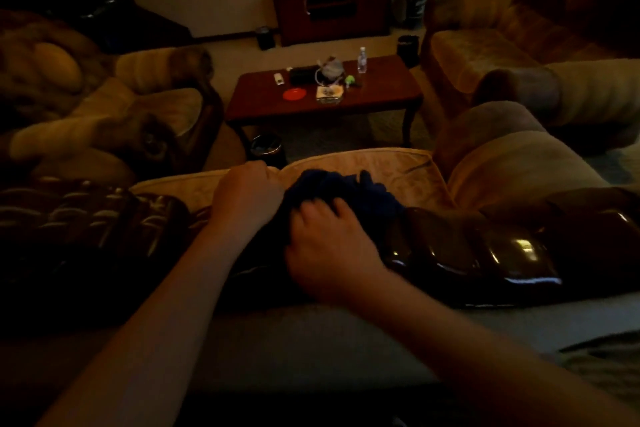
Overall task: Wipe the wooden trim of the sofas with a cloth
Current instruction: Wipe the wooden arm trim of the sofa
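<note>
A dark blue cloth (349, 189) lies bunched on top of the sofa back, where the glossy dark wooden trim (485, 253) runs left to right. My left hand (247, 196) has its fingers curled at the cloth's left edge, against the tan seat cushion (381, 163). My right hand (329, 246) grips the near part of the cloth with curled fingers, over the middle of the trim. The carved left stretch of the trim (86, 222) shows pale highlights. The room is dim, and the cloth's lower edge is hidden under my hands.
Beyond the sofa stands a wooden coffee table (263, 104) with a red dish, a water bottle and small items. A bin (266, 146) sits by its near left leg. Armchairs stand at the left (104, 107) and at the right (485, 55).
</note>
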